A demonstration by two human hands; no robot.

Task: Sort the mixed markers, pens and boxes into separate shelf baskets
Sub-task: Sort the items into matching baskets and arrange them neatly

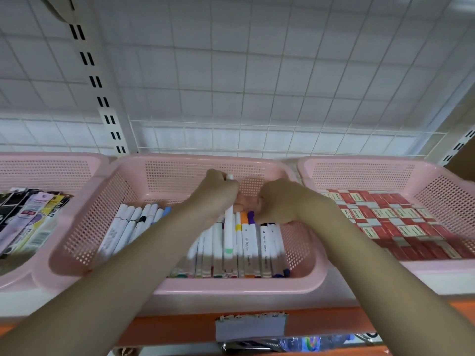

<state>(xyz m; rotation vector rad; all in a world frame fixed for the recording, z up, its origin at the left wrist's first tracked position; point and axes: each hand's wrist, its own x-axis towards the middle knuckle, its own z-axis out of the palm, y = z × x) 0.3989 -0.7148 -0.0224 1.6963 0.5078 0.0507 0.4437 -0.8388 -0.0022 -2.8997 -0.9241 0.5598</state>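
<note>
Both forearms reach in from the bottom edge, over the orange shelf lip (180,327) with its torn label (250,327). Grid back panel (257,73) fills the top half. Three pink baskets sit side by side on the shelf. Middle basket (180,286): white-barrelled markers (254,242) lying in rows, coloured caps. Right basket (437,268): packed with red-and-cream boxes (401,222). Left basket (15,278): carded pen packs (28,219), partly cut off by the frame. Left hand (218,191) is curled around one white marker (228,227), held upright near the middle basket's back wall, tip poking above the fist. Right hand (277,201) is just beside it, low over the marker caps, fingers curled down; can't tell whether they pinch anything.
</note>
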